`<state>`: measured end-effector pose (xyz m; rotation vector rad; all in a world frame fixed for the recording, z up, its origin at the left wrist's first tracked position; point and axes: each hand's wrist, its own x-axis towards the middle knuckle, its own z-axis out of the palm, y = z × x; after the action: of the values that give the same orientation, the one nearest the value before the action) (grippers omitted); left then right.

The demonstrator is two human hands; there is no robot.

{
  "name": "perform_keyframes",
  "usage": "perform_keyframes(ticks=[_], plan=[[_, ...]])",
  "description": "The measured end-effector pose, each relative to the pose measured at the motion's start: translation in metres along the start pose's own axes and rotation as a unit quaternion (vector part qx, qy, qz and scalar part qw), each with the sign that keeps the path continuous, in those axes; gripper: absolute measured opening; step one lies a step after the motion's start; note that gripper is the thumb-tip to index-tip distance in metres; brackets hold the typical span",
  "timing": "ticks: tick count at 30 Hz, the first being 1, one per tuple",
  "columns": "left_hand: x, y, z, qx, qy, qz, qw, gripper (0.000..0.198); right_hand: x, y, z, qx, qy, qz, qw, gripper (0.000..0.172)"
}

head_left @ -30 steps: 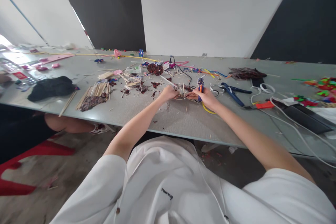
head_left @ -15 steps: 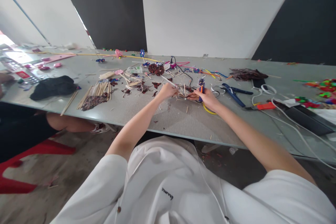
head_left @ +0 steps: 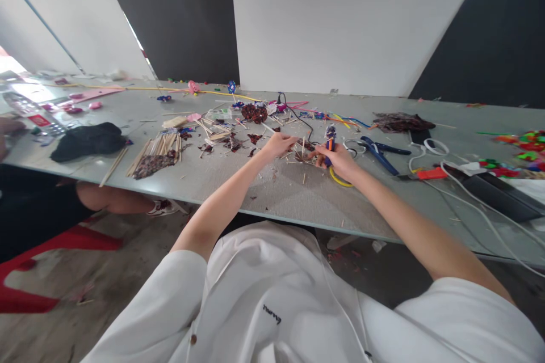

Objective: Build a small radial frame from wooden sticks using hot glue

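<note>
My left hand (head_left: 281, 144) is over the loose sticks, its fingers stretched out to the right, and I see nothing held in them. My right hand (head_left: 338, 159) is closed around a blue-and-orange hand tool (head_left: 330, 147), upright with a pale, shiny top; its exact kind is unclear. Between my hands lies a small cluster of thin wooden sticks (head_left: 303, 154) with dark brown scraps, partly hidden by my fingers. Beyond my left hand sits a dark brown, flower-like piece (head_left: 255, 114) with a white stick running toward the hand. A yellow loop (head_left: 340, 178) lies below my right hand.
Blue-handled pliers (head_left: 378, 154) and an orange cutter (head_left: 429, 173) lie to the right, near white cables (head_left: 481, 210). Leftward are a stick pile (head_left: 164, 147), a black cloth-like bundle (head_left: 88, 142) and a plastic bottle (head_left: 36, 116). Another person's leg (head_left: 106, 197) shows at the left.
My left hand has risen slightly away from the stick cluster, and its fingers have straightened toward the right. My right hand keeps the tool, shifted very slightly right.
</note>
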<state>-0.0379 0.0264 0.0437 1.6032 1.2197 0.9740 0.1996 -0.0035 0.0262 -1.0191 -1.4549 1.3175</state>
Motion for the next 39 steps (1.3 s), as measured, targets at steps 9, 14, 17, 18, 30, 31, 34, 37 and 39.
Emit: perform_keyframes(ticks=[9, 14, 17, 18, 30, 31, 34, 37, 39], plan=[[-0.005, 0.007, 0.001, -0.161, -0.046, 0.017, 0.986, 0.047, -0.004, -0.001, 0.005, -0.026, 0.007, 0.025, 0.999, 0.034], [-0.007, 0.013, -0.004, -0.255, -0.052, 0.007, 0.966, 0.049, -0.005, 0.0, 0.004, -0.036, 0.005, 0.019, 0.999, 0.034], [-0.008, 0.017, -0.007, -0.312, -0.043, -0.015, 0.949, 0.049, -0.004, 0.0, 0.004, -0.043, 0.0, 0.017, 0.999, 0.037], [-0.008, 0.018, -0.009, -0.34, -0.043, -0.018, 0.939, 0.049, -0.004, 0.0, 0.004, -0.045, -0.001, 0.016, 0.999, 0.037], [-0.006, 0.012, -0.002, -0.327, -0.057, 0.033, 0.943, 0.054, -0.007, -0.01, 0.001, -0.021, 0.009, -0.014, 1.0, 0.043], [-0.006, 0.011, 0.001, -0.295, -0.054, 0.039, 0.953, 0.054, -0.008, -0.012, 0.002, -0.01, 0.009, -0.017, 1.0, 0.044], [-0.008, 0.006, 0.011, -0.193, -0.047, 0.064, 0.978, 0.054, -0.01, -0.018, 0.005, 0.027, -0.003, -0.014, 1.0, 0.047], [-0.008, 0.0, 0.022, -0.102, -0.063, 0.087, 0.989, 0.053, -0.013, -0.022, 0.009, 0.044, -0.016, -0.002, 0.999, 0.051], [-0.007, -0.004, 0.028, -0.072, -0.067, 0.105, 0.99, 0.054, -0.014, -0.023, 0.012, 0.045, -0.018, 0.005, 0.999, 0.054]])
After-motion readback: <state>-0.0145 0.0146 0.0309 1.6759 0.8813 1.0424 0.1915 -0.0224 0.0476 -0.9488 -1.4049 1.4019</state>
